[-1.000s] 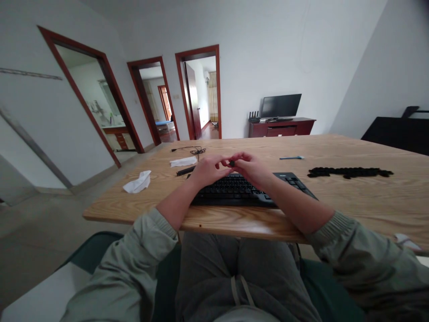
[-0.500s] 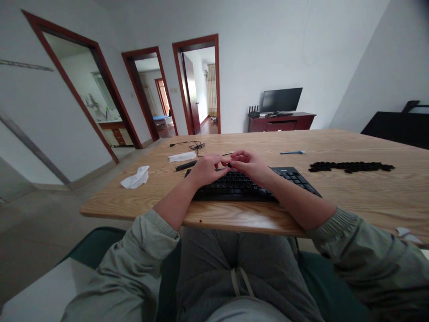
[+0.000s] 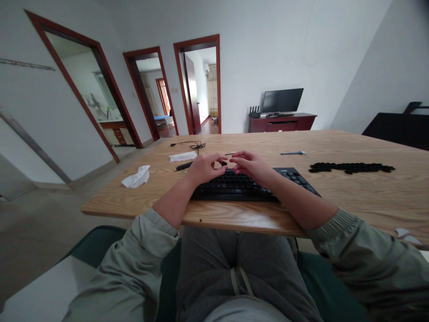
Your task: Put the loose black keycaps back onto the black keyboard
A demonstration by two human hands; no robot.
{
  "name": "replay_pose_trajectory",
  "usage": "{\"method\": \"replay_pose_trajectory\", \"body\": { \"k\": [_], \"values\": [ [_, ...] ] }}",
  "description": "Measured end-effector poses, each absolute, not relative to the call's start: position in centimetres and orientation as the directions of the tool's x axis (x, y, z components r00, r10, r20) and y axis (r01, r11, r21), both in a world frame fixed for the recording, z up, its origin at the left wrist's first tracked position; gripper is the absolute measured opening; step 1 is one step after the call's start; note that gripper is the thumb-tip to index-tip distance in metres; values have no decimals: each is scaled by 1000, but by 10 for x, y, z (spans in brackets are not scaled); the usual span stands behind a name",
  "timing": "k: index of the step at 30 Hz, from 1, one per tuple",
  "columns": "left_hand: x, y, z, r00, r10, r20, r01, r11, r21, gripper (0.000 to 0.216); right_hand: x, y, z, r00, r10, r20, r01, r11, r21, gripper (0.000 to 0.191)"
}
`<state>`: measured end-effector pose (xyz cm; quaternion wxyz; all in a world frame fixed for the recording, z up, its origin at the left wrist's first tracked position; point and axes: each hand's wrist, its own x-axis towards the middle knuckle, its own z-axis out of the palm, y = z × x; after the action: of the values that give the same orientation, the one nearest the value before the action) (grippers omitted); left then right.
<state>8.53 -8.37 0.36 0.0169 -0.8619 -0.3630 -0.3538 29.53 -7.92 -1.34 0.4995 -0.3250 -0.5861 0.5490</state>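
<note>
My left hand [image 3: 205, 168] hovers over the far left part of the black keyboard [image 3: 250, 188], its fingers pinched together on a small dark keycap [image 3: 224, 163] held just above the key rows. My right hand [image 3: 252, 166] sits just beside it, fingers curled and loosely parted near the cap; I cannot tell whether they touch it. The keyboard lies at the near edge of the wooden surface [image 3: 351, 197], and most of its keys look seated, though my hands hide the upper middle rows, so I cannot say how many sockets are bare there. Well apart to the right lies a long row of loose black keycaps [image 3: 350, 167], which I judge to mean a good share of the work with the caps is not done. A blue-handled tool [image 3: 292, 153] rests beyond the keyboard; to the left are a crumpled tissue [image 3: 136, 177], a flat wipe [image 3: 182, 156], a dark stick-like thing [image 3: 184, 166] and a coiled cable [image 3: 196, 146].
</note>
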Motion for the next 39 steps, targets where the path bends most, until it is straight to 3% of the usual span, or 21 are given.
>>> {"method": "replay_pose_trajectory", "body": {
  "k": [2,5,9,12,22,28,31,39],
  "values": [
    [75,-78,7,533,684,498,672,-700,242,24,300,-76,-12,-237,942,238,-56,231,-971,26],
    [65,-71,8,609,725,322,717,-677,168,27,309,-72,-9,-185,937,296,127,322,-938,16],
    [67,-69,7,669,712,214,728,-685,2,30,316,-70,-8,-190,926,326,235,365,-901,16],
    [68,-71,7,676,720,157,733,-679,-44,29,317,-72,-7,-228,916,330,283,387,-877,20],
    [57,-58,1,616,738,275,760,-649,39,24,321,-74,-4,-208,912,353,322,405,-856,19],
    [61,-62,-2,668,694,268,740,-657,-144,23,333,-79,-4,-189,917,353,331,398,-856,22],
    [58,-65,-3,688,675,265,723,-669,-172,21,351,-80,-5,-175,915,363,399,403,-824,26],
    [52,-66,-6,600,746,289,775,-631,20,23,427,-74,-13,37,916,400,430,347,-834,29]
  ]
}}
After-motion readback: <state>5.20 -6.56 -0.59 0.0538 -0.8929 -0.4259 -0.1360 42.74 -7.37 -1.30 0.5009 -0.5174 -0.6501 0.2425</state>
